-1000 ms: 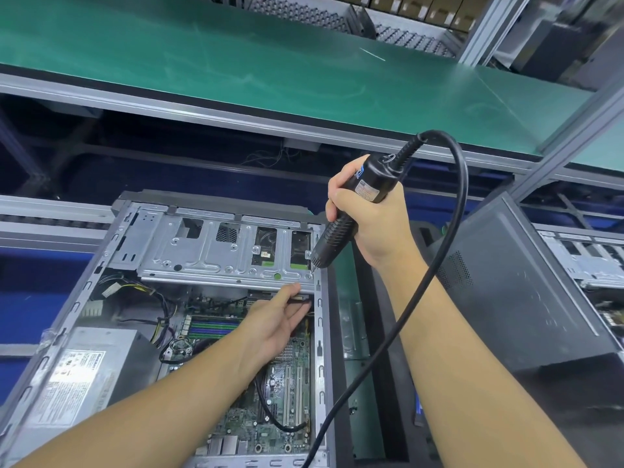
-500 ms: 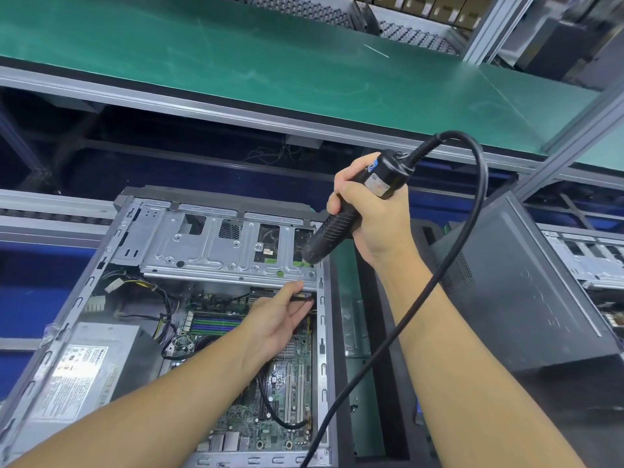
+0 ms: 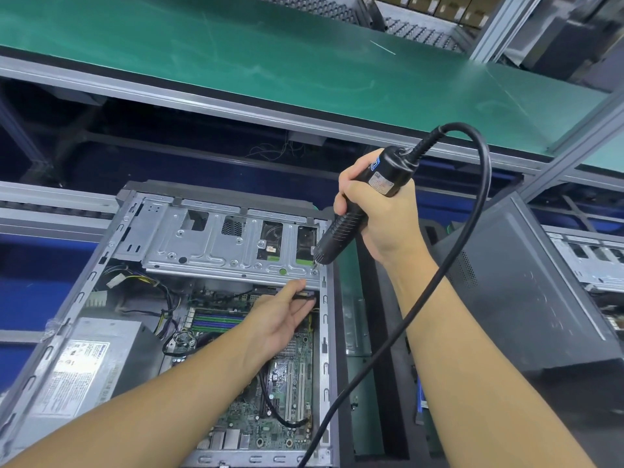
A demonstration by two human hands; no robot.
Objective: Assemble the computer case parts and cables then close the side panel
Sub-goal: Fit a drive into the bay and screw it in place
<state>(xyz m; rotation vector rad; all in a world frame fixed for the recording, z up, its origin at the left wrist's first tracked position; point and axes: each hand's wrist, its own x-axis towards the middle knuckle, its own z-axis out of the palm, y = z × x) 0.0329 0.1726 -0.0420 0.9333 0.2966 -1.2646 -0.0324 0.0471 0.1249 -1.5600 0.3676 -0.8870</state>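
now, right hand [image 3: 381, 217] round ribbed black screwdriver [image 3: 341, 231], tip at stamped metal cage [image 3: 202, 244]

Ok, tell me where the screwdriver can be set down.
Bare: the wide green shelf beyond the case; the power supply top, lower left inside. Crowded: the motherboard bay, with cables and the left hand.

Screwdriver tip [image 3: 316, 264] nearer cage screw [image 3: 315, 272]

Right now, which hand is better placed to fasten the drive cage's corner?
Right: the right hand grips the electric screwdriver, tip at the drive cage corner; the left hand reaches under the cage.
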